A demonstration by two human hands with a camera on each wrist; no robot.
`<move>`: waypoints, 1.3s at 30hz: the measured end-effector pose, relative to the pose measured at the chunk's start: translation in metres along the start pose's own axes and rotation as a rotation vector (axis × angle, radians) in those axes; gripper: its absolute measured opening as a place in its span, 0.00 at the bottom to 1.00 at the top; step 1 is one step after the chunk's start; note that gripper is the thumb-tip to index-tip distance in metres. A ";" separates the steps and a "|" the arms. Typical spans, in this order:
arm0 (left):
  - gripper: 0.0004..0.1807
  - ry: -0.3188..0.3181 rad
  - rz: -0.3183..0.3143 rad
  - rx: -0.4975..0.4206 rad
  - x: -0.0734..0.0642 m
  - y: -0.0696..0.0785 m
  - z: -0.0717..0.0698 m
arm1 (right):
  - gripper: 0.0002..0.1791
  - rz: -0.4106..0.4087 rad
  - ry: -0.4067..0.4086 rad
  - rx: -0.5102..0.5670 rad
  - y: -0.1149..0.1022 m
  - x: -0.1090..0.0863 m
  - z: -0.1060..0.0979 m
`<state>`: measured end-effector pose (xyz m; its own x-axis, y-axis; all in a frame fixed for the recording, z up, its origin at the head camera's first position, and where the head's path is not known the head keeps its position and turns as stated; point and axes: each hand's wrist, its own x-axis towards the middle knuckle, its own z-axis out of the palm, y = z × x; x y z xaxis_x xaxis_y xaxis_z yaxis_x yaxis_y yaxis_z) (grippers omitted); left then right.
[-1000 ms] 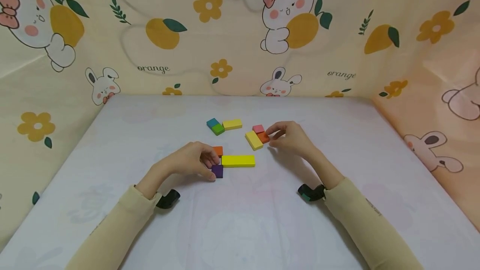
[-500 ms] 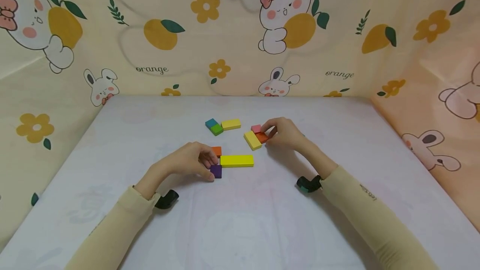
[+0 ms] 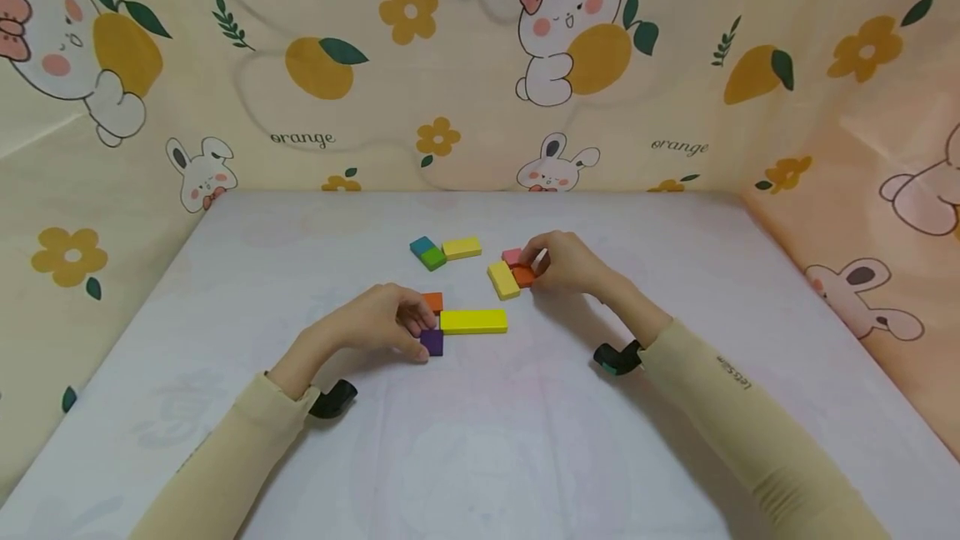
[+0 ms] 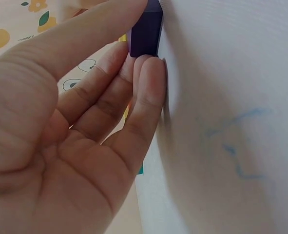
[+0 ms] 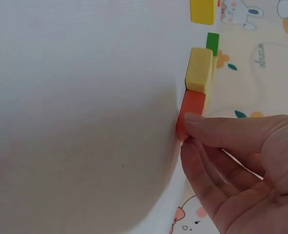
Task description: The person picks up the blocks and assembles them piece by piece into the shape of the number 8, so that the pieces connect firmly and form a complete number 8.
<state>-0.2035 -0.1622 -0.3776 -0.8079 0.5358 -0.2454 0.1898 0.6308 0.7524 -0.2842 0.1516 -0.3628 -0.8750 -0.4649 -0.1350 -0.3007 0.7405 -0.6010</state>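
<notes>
My left hand (image 3: 381, 319) holds the purple block (image 3: 432, 343) between thumb and fingers; the left wrist view shows the thumb against one face of it. Behind that block, partly covered by my fingers, lies an orange block (image 3: 433, 302). A long yellow block (image 3: 474, 322) lies to the right of these two. Farther back, my right hand (image 3: 568, 263) pinches a red-orange block (image 5: 191, 102), thumb on its near face. This block touches a pale yellow block (image 3: 503, 280) on its left and sits close to a pink block (image 3: 512, 256), partly hidden by the fingers.
Toward the back, a blue block (image 3: 422, 246) and a green block (image 3: 433, 258) lie together, with another pale yellow block (image 3: 461, 248) at their right. All rest on a white-covered table (image 3: 480, 440). A printed rabbit-and-orange sheet (image 3: 465, 65) rises behind and at both sides.
My right hand has shifted slightly left and back, its fingers now closer around the red-orange block. The left hand has stayed at the purple block.
</notes>
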 end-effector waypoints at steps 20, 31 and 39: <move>0.20 0.004 -0.002 0.002 0.000 -0.001 0.002 | 0.18 0.031 0.071 0.232 -0.011 -0.037 0.005; 0.21 0.004 0.001 -0.008 0.000 -0.002 0.001 | 0.20 0.108 -0.025 0.408 -0.015 -0.037 0.020; 0.21 0.006 -0.010 -0.008 0.001 -0.002 0.001 | 0.20 0.103 -0.017 0.404 -0.015 -0.032 0.024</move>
<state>-0.2042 -0.1625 -0.3801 -0.8132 0.5260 -0.2491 0.1773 0.6315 0.7549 -0.2424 0.1432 -0.3685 -0.8852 -0.4089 -0.2220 -0.0359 0.5357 -0.8437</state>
